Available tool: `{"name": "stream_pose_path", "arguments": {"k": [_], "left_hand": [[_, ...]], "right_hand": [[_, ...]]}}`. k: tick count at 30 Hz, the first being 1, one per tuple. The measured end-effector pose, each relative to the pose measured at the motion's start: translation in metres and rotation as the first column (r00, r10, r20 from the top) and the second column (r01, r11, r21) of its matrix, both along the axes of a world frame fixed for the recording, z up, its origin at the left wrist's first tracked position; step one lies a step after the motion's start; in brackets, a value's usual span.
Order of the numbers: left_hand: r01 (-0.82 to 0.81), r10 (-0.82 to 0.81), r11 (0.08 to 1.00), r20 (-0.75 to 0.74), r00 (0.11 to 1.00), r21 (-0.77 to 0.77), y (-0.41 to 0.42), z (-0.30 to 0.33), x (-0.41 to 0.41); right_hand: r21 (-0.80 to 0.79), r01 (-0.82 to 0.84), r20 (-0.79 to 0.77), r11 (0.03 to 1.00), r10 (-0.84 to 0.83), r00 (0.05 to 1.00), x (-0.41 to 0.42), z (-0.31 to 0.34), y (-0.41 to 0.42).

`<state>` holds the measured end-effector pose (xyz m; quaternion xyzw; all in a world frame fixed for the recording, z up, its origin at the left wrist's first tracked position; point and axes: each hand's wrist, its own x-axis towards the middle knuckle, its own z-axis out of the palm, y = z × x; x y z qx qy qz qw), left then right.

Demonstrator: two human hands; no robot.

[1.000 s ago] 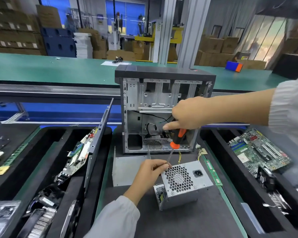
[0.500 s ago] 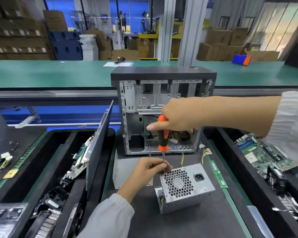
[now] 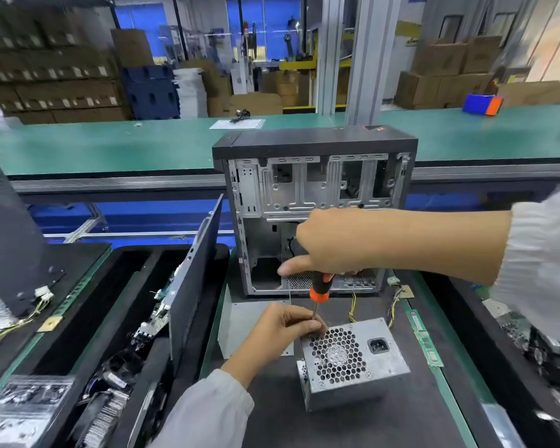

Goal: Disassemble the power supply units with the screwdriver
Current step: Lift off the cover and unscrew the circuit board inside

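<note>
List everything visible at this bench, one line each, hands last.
power supply unit: one, silver, on the dark mat at front centre.
screwdriver: one, black and orange handle, tip at the unit's top left corner.
computer case: one, black shell with bare metal inside, upright behind the unit.
metal panel: one, grey, flat on the mat left of the unit.
memory stick: one, green, on the mat's right edge.
side panel: one, dark, leaning in the left tray.
blue and orange box: one, on the far green bench.
left hand: pinches the screwdriver shaft.
right hand: grips the screwdriver handle.
</note>
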<state>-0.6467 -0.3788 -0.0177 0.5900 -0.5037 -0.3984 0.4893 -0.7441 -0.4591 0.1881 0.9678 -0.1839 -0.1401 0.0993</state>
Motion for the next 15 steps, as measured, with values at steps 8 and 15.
{"name": "stream_pose_path", "arguments": {"k": [8,15], "left_hand": [[-0.091,0.085,0.996,0.184,0.979,0.023,0.006,-0.012,0.008],[-0.124,0.122,0.992,0.196,0.973,-0.002,0.002,-0.019,0.005]], "right_hand": [[-0.023,-0.116,0.012,0.993,0.116,0.993,-0.008,-0.001,-0.007],[0.056,-0.128,0.029,0.990,0.127,0.992,-0.014,0.006,-0.010]]}}
